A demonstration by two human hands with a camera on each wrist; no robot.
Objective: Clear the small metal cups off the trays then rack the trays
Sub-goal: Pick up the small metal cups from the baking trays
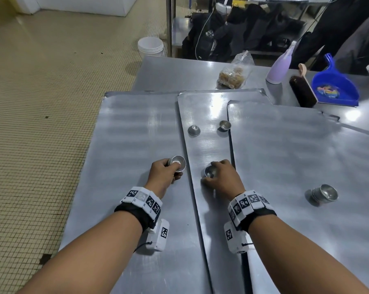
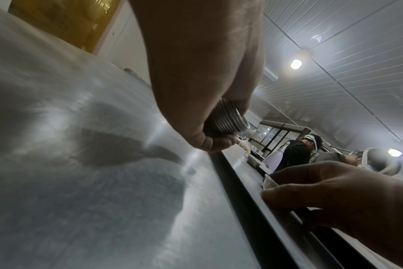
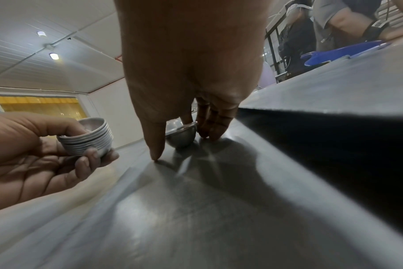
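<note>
From the head view, I am working the middle tray (image 1: 209, 145), where my right hand (image 1: 222, 177) is closing over a single loose cup (image 1: 210, 171) that is sitting on the tray surface. My left hand (image 1: 163, 174) is holding a nested stack of cups (image 1: 177, 163) just above the left tray (image 1: 126, 155). To do this step well, I judge I should be lifting the loose cup straight up by its rim, then dropping it squarely into the stack's open top. Two more cups are waiting farther up the middle tray, an upturned cup (image 1: 193, 130) and an upright cup (image 1: 225, 125), and a second stack (image 1: 324, 195) is standing on the right tray (image 1: 306, 149).

In the left wrist view, my left hand (image 2: 203, 76) is curling its thumb and fingers (image 2: 219, 142) round the stack (image 2: 228, 120), with the ribbed rims showing between them.

In the right wrist view, my right hand (image 3: 191, 69) is narrowing on the cup (image 3: 182, 136): the thumb (image 3: 155, 143) is touching the tray on one side, the fingers (image 3: 215, 127) are coming down on the other. Whether they are already pinching the cup, I cannot tell.
</note>
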